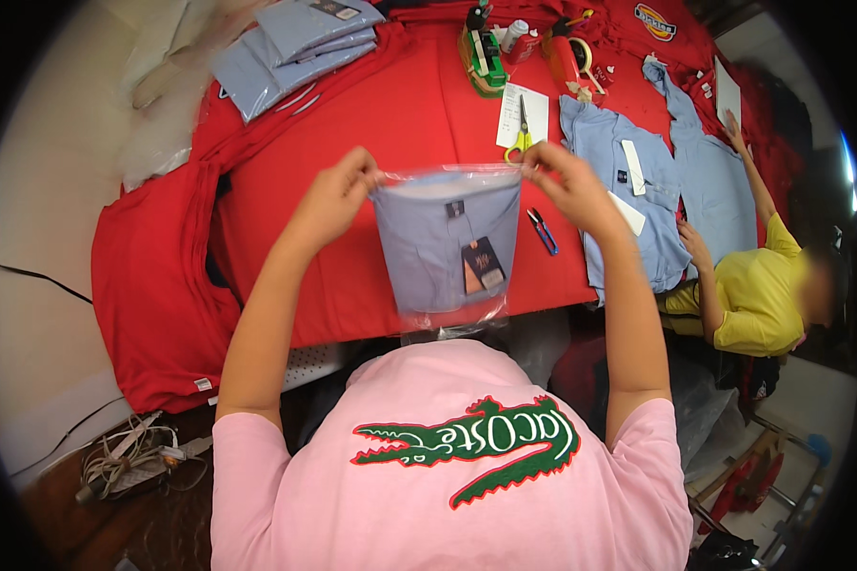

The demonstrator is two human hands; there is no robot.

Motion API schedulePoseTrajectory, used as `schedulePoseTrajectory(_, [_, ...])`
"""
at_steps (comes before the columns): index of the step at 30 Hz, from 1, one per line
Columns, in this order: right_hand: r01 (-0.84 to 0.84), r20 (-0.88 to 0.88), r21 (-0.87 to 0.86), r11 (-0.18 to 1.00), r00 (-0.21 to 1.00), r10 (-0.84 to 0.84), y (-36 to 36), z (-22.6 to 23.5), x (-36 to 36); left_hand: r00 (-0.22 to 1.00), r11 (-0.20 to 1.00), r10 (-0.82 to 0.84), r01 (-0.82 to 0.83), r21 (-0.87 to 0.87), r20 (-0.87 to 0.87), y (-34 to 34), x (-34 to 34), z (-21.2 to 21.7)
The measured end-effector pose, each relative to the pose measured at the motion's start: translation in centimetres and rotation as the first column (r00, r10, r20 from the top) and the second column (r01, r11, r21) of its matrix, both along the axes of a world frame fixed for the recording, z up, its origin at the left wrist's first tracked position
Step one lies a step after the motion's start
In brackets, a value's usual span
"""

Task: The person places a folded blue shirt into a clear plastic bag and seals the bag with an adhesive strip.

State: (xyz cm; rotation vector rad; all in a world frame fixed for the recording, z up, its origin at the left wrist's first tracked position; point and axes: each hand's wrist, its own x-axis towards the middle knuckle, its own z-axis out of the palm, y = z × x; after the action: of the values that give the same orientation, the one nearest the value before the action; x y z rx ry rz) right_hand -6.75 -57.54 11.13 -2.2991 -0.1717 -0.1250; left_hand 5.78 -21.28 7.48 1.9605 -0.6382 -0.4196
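Note:
A clear plastic bag (476, 316) hangs upright in front of me with a folded light blue shirt (414, 252) inside. A dark and orange hang tag (484, 266) shows on the shirt's front. My left hand (341, 195) pinches the bag's upper left corner, and my right hand (573, 193) pinches the upper right corner, so the top edge is drawn taut. Just past my right fingers lie scissors with yellow-green handles (519, 145). Blue thread snips (543, 233) rest on the red cloth, left of my right forearm.
Red cloth (305, 162) covers the table. Bagged blue shirts (300, 48) are stacked at far left. A green tape dispenser (484, 57) stands at the back. On the right, a person in yellow (757, 300) reaches over loose blue shirts (628, 143). Cables (133, 457) lie lower left.

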Motion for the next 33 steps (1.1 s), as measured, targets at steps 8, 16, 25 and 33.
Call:
schedulePoseTrajectory(8, [0.068, 0.399, -0.23, 0.971, 0.917, 0.031, 2.4, 9.6, -2.2, 0.569, 0.996, 0.088, -0.032, -0.085, 0.818, 1.2, -3.2, 11.7])
schedulePoseTrajectory(16, [-0.024, 0.092, -0.43, 0.902, 0.993, 0.07, 6.0, -8.8, -11.8, 0.786, 0.971, -0.156, 0.011, 0.238, 0.598, 5.7, -11.7, -4.2])
schedulePoseTrajectory(25, [-0.066, 0.059, -0.404, 0.912, 0.993, 0.099, 14.4, -14.3, -11.4, 0.768, 0.973, -0.089, -0.07, 0.221, 0.634, -1.3, -10.6, -11.3])
schedulePoseTrajectory(33, [-0.173, -0.013, -0.511, 0.842, 0.981, 0.193, 15.7, -17.3, -11.2, 0.624, 0.946, -0.245, -0.012, 0.323, 0.742, -8.2, -6.6, -13.6])
